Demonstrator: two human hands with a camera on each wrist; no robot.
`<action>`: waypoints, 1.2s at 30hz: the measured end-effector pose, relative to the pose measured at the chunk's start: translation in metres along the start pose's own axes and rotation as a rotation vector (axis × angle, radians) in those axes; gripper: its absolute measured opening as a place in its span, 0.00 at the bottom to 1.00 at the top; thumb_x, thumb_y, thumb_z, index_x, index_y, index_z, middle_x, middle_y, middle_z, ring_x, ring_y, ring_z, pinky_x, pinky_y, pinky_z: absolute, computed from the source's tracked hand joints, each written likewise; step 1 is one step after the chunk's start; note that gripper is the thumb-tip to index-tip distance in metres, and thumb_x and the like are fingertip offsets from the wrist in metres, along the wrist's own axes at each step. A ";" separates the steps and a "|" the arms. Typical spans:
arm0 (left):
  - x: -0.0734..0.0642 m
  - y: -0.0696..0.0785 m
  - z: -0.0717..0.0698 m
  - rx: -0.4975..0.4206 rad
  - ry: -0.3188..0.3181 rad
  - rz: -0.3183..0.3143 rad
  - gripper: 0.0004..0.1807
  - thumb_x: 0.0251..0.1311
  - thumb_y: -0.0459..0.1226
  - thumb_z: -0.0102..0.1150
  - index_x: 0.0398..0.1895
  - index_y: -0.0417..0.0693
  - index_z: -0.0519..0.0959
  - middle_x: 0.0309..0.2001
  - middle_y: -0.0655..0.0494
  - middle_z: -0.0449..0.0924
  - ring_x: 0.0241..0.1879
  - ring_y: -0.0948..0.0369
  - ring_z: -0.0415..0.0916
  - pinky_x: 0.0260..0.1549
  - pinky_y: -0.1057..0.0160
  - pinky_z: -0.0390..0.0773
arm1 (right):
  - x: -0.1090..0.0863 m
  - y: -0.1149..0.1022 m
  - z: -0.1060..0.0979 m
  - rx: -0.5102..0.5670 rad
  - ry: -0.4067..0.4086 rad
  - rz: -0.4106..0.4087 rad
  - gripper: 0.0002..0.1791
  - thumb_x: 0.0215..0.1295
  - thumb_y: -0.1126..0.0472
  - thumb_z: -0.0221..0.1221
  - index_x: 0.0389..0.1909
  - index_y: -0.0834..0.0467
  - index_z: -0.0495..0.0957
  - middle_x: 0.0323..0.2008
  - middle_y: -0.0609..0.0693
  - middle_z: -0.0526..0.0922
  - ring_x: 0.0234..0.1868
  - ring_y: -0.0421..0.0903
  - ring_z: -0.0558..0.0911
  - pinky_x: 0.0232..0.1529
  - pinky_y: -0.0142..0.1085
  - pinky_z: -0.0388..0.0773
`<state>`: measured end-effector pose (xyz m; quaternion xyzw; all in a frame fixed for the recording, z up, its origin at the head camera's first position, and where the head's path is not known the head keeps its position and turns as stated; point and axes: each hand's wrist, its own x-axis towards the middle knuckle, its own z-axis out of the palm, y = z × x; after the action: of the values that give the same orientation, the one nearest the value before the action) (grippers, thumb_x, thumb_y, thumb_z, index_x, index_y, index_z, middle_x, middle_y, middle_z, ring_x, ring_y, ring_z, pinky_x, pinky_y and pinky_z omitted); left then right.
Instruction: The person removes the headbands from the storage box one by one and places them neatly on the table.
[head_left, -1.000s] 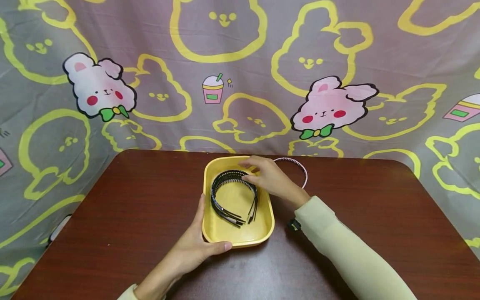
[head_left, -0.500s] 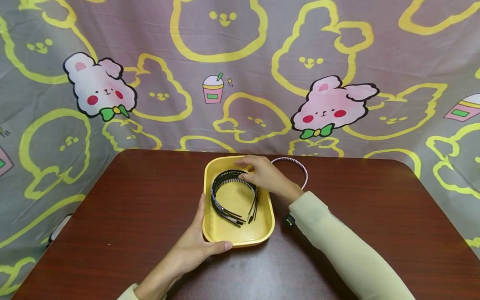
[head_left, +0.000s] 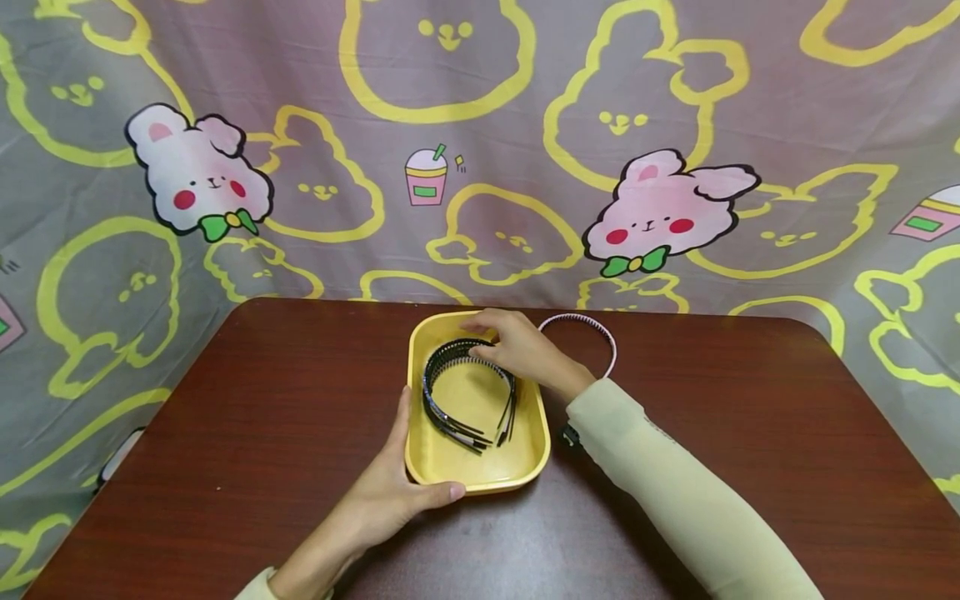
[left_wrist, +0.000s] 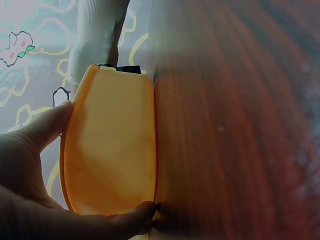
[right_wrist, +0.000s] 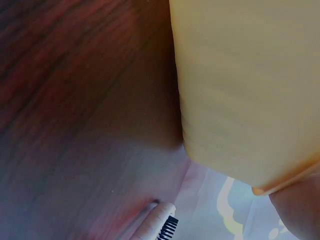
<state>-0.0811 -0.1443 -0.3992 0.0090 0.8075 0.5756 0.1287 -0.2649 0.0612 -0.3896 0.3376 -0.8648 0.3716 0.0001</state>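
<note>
A yellow plastic box (head_left: 467, 472) stands on the table in the head view. Several dark headbands (head_left: 456, 353) lie nested inside it, their ends toward the near side. My left hand (head_left: 390, 493) grips the box's near left corner; the left wrist view shows the thumb and a finger spread along the box wall (left_wrist: 112, 140). Over the far right rim reaches my right hand (head_left: 519, 343), fingers loosely bent and thumb above the headbands. Whether its fingertips touch them is hidden. To the right of the box lies a pink headband (head_left: 614, 348) with dark teeth.
The brown wooden table (head_left: 720, 417) spreads out on both sides of the box. Behind its far edge hangs a grey curtain (head_left: 495, 158) with rabbit prints. A small black device (head_left: 571, 435) sits under my right sleeve.
My right hand has shifted slightly left over the box, uncovering more of the pink headband. My left hand, the box and the headbands inside it stay in place.
</note>
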 end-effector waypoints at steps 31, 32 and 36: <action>0.000 -0.001 0.001 -0.017 0.001 -0.004 0.79 0.47 0.39 0.84 0.86 0.66 0.26 0.86 0.46 0.45 0.81 0.47 0.52 0.80 0.41 0.43 | 0.005 -0.001 0.007 -0.184 -0.055 0.052 0.19 0.68 0.63 0.68 0.60 0.55 0.85 0.56 0.49 0.88 0.57 0.48 0.85 0.60 0.47 0.81; 0.000 -0.001 0.001 -0.016 0.002 -0.004 0.79 0.47 0.39 0.84 0.86 0.66 0.26 0.85 0.46 0.45 0.81 0.47 0.52 0.80 0.41 0.43 | 0.005 -0.001 0.007 -0.184 -0.053 0.051 0.19 0.69 0.63 0.68 0.60 0.55 0.85 0.56 0.49 0.88 0.57 0.48 0.85 0.60 0.47 0.81; 0.000 -0.002 0.001 -0.025 0.000 0.003 0.79 0.47 0.39 0.84 0.86 0.65 0.26 0.86 0.47 0.45 0.81 0.48 0.52 0.80 0.41 0.42 | 0.004 -0.001 0.007 -0.181 -0.046 0.043 0.18 0.69 0.66 0.66 0.59 0.55 0.85 0.56 0.50 0.88 0.56 0.49 0.86 0.59 0.47 0.82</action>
<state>-0.0809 -0.1435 -0.4011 0.0086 0.8004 0.5856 0.1280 -0.2662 0.0538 -0.3932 0.3261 -0.9017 0.2841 0.0025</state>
